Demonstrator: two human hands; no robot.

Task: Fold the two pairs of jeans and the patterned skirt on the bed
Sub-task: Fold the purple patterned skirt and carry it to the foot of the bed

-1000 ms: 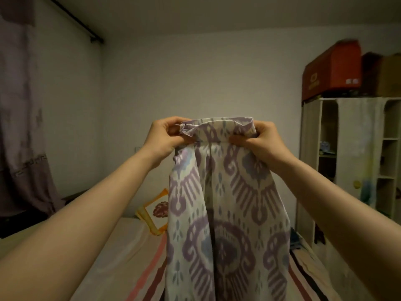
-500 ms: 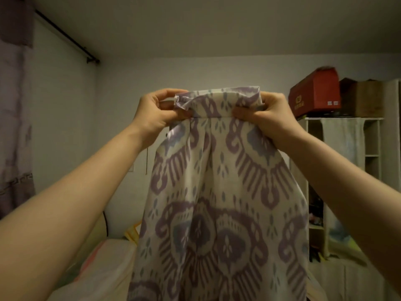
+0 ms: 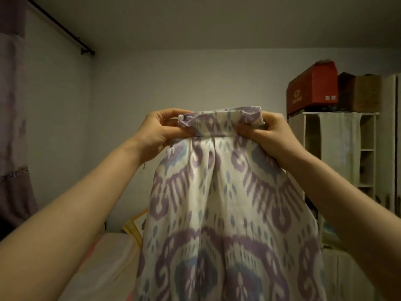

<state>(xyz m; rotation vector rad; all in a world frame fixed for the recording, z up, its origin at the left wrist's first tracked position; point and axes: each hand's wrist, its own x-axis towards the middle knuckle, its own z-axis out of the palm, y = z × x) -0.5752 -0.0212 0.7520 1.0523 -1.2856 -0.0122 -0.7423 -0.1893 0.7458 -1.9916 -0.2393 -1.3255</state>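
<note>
Hands gripping skirt waistband.

Hands: two, left hand and right hand
Skirts: one skirt
Boxes on the shelf unit: three, a red box, a dark box, a brown box
Shelf units: one shelf
Curtains: one curtain
Curtain rods: one rod
Beds: one bed
</note>
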